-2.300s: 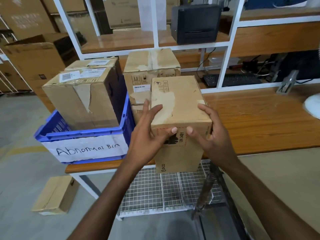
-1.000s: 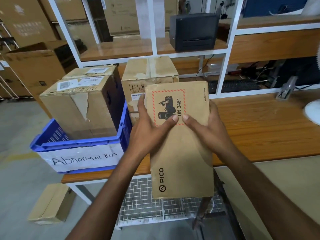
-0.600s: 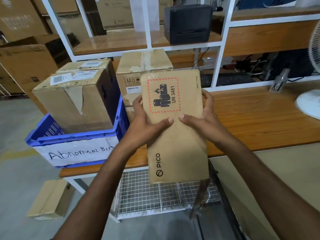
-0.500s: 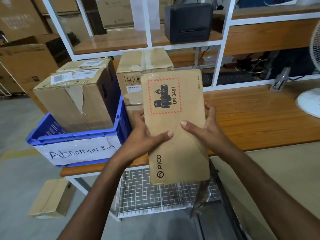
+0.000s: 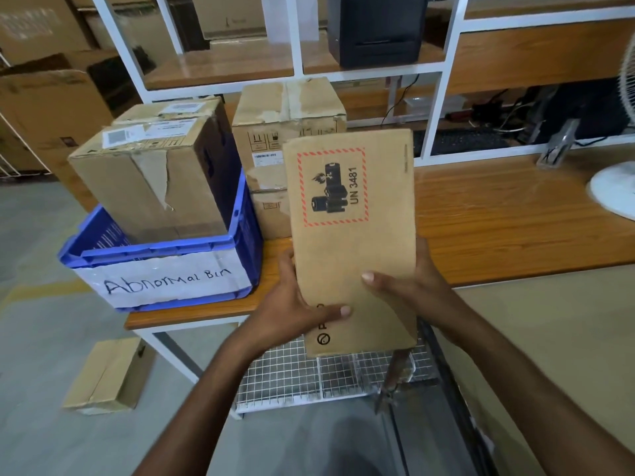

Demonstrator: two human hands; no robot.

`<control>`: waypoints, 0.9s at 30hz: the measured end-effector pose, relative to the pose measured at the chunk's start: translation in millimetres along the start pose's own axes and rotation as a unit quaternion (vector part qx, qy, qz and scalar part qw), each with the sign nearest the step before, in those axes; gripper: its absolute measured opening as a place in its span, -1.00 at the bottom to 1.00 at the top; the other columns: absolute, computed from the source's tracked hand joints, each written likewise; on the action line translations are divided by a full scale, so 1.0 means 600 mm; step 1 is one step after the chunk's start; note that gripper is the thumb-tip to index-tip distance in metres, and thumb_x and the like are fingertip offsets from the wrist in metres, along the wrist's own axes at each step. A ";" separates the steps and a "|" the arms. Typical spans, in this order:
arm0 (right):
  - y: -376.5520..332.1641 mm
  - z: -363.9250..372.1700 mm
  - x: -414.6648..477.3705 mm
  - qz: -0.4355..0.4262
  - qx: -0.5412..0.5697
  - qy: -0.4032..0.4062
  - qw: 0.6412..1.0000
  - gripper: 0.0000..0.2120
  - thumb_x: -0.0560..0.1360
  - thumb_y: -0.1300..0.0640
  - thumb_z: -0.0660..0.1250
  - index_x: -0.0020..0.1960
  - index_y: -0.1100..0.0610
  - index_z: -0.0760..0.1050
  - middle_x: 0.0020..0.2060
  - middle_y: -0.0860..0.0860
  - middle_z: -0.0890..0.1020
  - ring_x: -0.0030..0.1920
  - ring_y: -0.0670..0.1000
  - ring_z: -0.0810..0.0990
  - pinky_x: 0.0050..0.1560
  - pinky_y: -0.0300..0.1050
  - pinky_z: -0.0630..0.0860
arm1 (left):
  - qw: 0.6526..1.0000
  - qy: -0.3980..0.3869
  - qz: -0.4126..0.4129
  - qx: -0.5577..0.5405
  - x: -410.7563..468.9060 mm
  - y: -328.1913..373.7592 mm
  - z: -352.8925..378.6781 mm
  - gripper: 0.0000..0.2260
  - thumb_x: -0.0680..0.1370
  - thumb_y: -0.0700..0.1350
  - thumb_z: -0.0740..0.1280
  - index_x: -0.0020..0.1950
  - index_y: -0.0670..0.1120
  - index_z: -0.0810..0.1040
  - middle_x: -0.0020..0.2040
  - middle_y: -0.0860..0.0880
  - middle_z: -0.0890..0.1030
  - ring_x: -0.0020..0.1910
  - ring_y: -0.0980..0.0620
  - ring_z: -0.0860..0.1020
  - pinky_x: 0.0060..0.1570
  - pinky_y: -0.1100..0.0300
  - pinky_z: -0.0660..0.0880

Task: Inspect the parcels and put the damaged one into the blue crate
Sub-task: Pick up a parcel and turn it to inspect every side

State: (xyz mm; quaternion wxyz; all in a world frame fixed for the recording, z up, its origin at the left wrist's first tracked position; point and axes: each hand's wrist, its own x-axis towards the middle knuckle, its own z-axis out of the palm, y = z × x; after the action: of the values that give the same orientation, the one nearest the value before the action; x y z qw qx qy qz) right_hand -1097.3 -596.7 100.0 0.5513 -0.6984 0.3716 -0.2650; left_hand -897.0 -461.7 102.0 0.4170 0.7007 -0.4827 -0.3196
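I hold a brown cardboard parcel [image 5: 354,242] upright over the table's front edge, its face with a red-hatched battery label "UN 3481" turned toward me. My left hand [image 5: 292,307] grips its lower left edge, thumb across the front. My right hand [image 5: 409,286] grips the lower right edge, thumb on the front. The blue crate [image 5: 165,262], labelled "Abnormal Bin", stands to the left on the table and holds a cardboard box [image 5: 154,176] with torn tape and a second box behind it. Another parcel [image 5: 275,132] stands on the table behind the held one.
The wooden table [image 5: 508,221] stretches to the right, with a white fan base [image 5: 615,190] at its far right. White shelving [image 5: 299,73] carries a black printer [image 5: 374,29]. A wire rack [image 5: 309,376] sits under the table; a flat carton [image 5: 110,376] lies on the floor.
I have tipped the parcel up from lying on its side so the labelled face shows. Both my hands slid down from its upper part to its lower edges.
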 end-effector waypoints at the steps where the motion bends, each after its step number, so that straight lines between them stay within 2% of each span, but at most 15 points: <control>1: 0.007 0.003 -0.009 -0.001 -0.011 0.013 1.000 -0.01 0.24 -0.27 0.63 0.51 -0.17 0.17 0.21 -0.25 0.59 0.16 -0.18 0.63 0.15 -0.02 0.64 | 1.000 0.003 0.005 0.001 -0.008 -0.004 0.004 -0.02 0.40 0.00 0.66 0.51 0.26 -0.02 0.22 0.53 0.36 0.11 0.63 0.44 0.02 0.43 0.57; 3: 0.007 0.005 -0.020 -0.019 -0.031 0.050 0.998 -0.11 0.25 -0.37 0.61 0.45 -0.22 0.28 0.17 -0.26 0.63 0.12 -0.21 0.65 0.17 0.05 0.65 | 1.000 0.022 0.019 -0.004 -0.018 0.002 0.007 -0.06 0.39 0.11 0.65 0.54 0.27 0.07 0.22 0.56 0.42 0.18 0.52 0.49 0.13 0.25 0.62; 6: -0.020 -0.006 -0.020 -0.050 -0.065 0.075 0.994 -0.26 0.26 -0.52 0.47 0.35 -0.34 0.34 0.11 -0.33 0.65 0.11 -0.19 0.66 0.16 0.11 0.63 | 0.998 0.064 0.024 -0.014 -0.018 0.027 -0.005 -0.16 0.33 0.37 0.58 0.49 0.32 0.23 0.26 0.39 0.56 0.22 0.30 0.59 0.21 0.02 0.61; 10: -0.048 -0.006 -0.006 -0.065 -0.044 0.052 0.996 -0.18 0.28 -0.47 0.49 0.44 -0.28 0.30 0.19 -0.29 0.63 0.18 -0.13 0.64 0.21 0.18 0.60 | 0.993 0.112 -0.007 -0.035 -0.002 0.053 -0.024 -0.17 0.26 0.51 0.50 0.40 0.25 0.27 0.23 0.29 0.59 0.21 0.15 0.62 0.26 -0.08 0.58; 14: -0.050 0.002 0.021 -0.025 -0.043 0.065 0.997 -0.13 0.23 -0.44 0.49 0.44 -0.18 0.32 0.17 -0.23 0.63 0.18 -0.06 0.64 0.23 0.20 0.59 | 0.994 0.104 -0.024 -0.036 0.009 0.052 -0.024 -0.16 0.28 0.46 0.51 0.41 0.21 0.23 0.22 0.36 0.54 0.21 0.20 0.61 0.28 -0.06 0.57; 18: -0.030 0.016 0.029 0.023 -0.065 0.079 0.994 -0.14 0.21 -0.38 0.50 0.42 -0.11 0.37 0.15 -0.20 0.63 0.14 -0.02 0.65 0.20 0.22 0.60 | 0.991 0.123 -0.049 0.021 0.019 0.035 -0.009 -0.25 0.32 0.41 0.50 0.37 0.22 0.26 0.12 0.31 0.56 0.22 0.04 0.61 0.25 -0.11 0.57; 20: -0.022 0.026 0.033 0.014 -0.078 0.086 0.993 -0.16 0.31 -0.35 0.53 0.49 -0.14 0.32 0.16 -0.21 0.62 0.14 -0.01 0.65 0.18 0.21 0.61 | 0.988 0.143 -0.050 0.011 0.022 0.025 -0.007 -0.28 0.38 0.36 0.53 0.40 0.22 0.26 0.09 0.31 0.55 0.21 0.06 0.61 0.25 -0.11 0.57; 22: -0.021 0.029 0.039 0.002 -0.050 0.077 0.996 -0.10 0.35 -0.30 0.56 0.55 -0.18 0.21 0.18 -0.20 0.61 0.16 0.00 0.66 0.17 0.22 0.63 | 0.989 0.136 -0.032 -0.043 0.023 0.019 -0.010 -0.25 0.43 0.29 0.55 0.47 0.21 0.22 0.16 0.32 0.53 0.22 0.18 0.58 0.22 -0.04 0.61; 25: -0.014 0.013 0.033 -0.017 0.035 -0.008 0.999 0.06 0.32 -0.13 0.63 0.61 -0.24 0.03 0.29 -0.16 0.54 0.24 -0.02 0.63 0.20 0.14 0.65 | 0.993 0.047 0.005 -0.109 0.009 0.006 -0.020 -0.17 0.46 0.08 0.58 0.53 0.26 0.09 0.35 0.30 0.45 0.23 0.32 0.56 0.06 0.27 0.63; 27: -0.005 0.000 0.020 -0.034 0.033 -0.078 0.996 0.15 0.27 -0.10 0.66 0.62 -0.27 -0.01 0.39 -0.20 0.46 0.31 -0.12 0.57 0.22 -0.01 0.63 | 0.996 -0.003 0.032 -0.086 -0.003 -0.011 -0.026 -0.10 0.44 0.00 0.60 0.60 0.25 0.10 0.41 0.30 0.43 0.28 0.29 0.57 0.14 0.25 0.61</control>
State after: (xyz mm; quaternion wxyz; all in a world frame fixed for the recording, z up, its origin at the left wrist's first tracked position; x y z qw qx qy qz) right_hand -1089.7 -605.8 102.4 0.5918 -0.7110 0.2942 -0.2402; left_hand -881.5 -454.4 103.4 0.4842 0.6454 -0.4767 -0.3490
